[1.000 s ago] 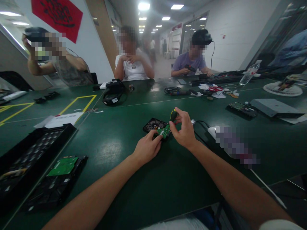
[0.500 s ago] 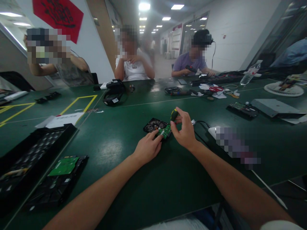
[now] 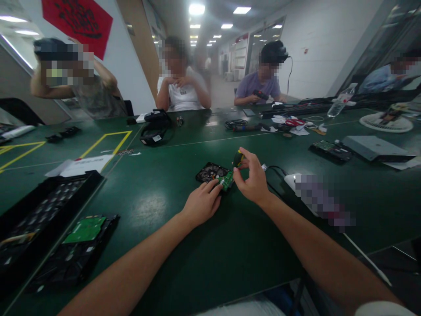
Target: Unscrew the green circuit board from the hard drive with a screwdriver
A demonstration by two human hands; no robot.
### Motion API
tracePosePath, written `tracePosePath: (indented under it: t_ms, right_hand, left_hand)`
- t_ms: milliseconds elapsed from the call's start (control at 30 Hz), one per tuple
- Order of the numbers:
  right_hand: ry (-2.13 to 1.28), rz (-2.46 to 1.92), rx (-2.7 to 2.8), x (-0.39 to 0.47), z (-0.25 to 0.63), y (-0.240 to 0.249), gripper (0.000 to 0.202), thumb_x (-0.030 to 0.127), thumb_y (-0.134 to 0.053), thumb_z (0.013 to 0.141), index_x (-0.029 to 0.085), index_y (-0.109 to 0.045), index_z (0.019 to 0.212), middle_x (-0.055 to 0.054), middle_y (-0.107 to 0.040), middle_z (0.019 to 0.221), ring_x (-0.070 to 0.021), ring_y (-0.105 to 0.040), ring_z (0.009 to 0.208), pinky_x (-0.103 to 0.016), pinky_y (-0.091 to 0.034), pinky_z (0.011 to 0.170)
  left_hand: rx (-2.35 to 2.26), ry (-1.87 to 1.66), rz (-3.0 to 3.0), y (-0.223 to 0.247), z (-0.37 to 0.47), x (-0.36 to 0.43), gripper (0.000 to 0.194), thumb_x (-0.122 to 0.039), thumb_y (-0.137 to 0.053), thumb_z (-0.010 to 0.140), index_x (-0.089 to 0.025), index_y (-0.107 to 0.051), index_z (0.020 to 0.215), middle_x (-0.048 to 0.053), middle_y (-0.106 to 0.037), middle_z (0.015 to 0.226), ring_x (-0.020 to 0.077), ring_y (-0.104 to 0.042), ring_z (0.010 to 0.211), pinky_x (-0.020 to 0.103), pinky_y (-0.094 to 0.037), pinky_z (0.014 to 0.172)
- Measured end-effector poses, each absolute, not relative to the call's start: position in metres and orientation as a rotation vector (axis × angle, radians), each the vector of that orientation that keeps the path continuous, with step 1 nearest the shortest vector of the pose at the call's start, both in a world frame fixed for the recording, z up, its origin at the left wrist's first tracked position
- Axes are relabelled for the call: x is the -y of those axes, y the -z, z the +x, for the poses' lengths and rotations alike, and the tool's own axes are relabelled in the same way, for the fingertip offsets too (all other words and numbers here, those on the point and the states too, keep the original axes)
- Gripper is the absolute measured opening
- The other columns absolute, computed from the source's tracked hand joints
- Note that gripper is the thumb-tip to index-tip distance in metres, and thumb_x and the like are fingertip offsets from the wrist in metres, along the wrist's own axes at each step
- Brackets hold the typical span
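A black hard drive with a green circuit board lies on the green table in front of me. My left hand rests its fingertips on the near edge of the drive and board, fingers extended, holding the drive down against the table. My right hand grips a screwdriver with a dark green and yellow handle between thumb and fingers. The handle stands nearly upright over the board's right end; its tip is hidden behind the fingers.
At left lie a black tray and another drive with a green board. A white power strip with cable lies right. Beyond are a black headset, a bottle and a silver box. People sit across the table.
The view has shifted slightly. At the far left, a person's raised arms and head have moved a little. Both my hands keep nearly the same place at the drive.
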State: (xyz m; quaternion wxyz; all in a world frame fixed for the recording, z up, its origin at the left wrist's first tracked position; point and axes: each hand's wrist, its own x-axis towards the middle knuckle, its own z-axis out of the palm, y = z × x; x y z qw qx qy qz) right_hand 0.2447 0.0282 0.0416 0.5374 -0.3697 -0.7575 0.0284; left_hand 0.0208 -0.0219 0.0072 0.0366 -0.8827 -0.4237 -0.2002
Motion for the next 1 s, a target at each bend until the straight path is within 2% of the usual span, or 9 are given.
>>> tracePosePath:
  t_ms: [233,467,667,900,1000]
  right_hand:
    - [-0.041,-0.894,1.772,-0.0286,0.2434,-0.0411,0.064,0.030,-0.066,0.095,0.031,-0.039,0.153,-0.012,-0.060,0.133,-0.0225,-0.068,0.089,-0.045,-0.067,0.079]
    - [-0.102,-0.874,1.779,-0.0287,0.2432,-0.0398,0.062,0.029,-0.063,0.098,0.030,-0.037,0.154,-0.013,-0.061,0.139,-0.0238,-0.071,0.097,-0.046,-0.067,0.086]
    - [-0.065,-0.894,1.733,-0.0295,0.2418,-0.0383,0.062,0.034,-0.069,0.095,0.030,-0.041,0.151,-0.012,-0.060,0.134,-0.0210,-0.069,0.090,-0.039,-0.066,0.072]
    - [-0.081,-0.861,1.772,-0.0274,0.2416,-0.0392,0.063,0.028,-0.060,0.098,0.031,-0.036,0.156,-0.014,-0.057,0.138,-0.0244,-0.069,0.099,-0.045,-0.067,0.081]
    - [-0.094,-0.864,1.770,-0.0282,0.2415,-0.0376,0.065,0.026,-0.060,0.097,0.030,-0.035,0.157,-0.014,-0.057,0.139,-0.0235,-0.069,0.097,-0.045,-0.067,0.082]
  left_hand:
    - [1.296,0.636,-2.722,-0.0068,0.0215,0.0211,0.041,-0.027,-0.051,0.102,-0.020,-0.055,0.142,0.014,-0.059,0.145,0.0301,-0.061,0.125,0.048,-0.058,0.104]
    - [1.288,0.649,-2.731,-0.0076,0.0212,0.0212,0.039,-0.028,-0.049,0.103,-0.017,-0.056,0.139,0.016,-0.060,0.139,0.0297,-0.063,0.125,0.046,-0.059,0.104]
    - [1.320,0.686,-2.712,-0.0068,0.0220,0.0217,0.035,-0.028,-0.050,0.103,-0.018,-0.057,0.136,0.015,-0.062,0.133,0.0287,-0.065,0.121,0.046,-0.060,0.102]
    - [1.357,0.702,-2.694,-0.0085,0.0230,0.0229,0.031,-0.028,-0.049,0.103,-0.018,-0.058,0.132,0.014,-0.060,0.130,0.0275,-0.066,0.115,0.043,-0.063,0.095]
    - [1.377,0.690,-2.688,-0.0082,0.0223,0.0226,0.030,-0.028,-0.049,0.103,-0.019,-0.057,0.130,0.014,-0.060,0.128,0.0266,-0.066,0.112,0.042,-0.063,0.092]
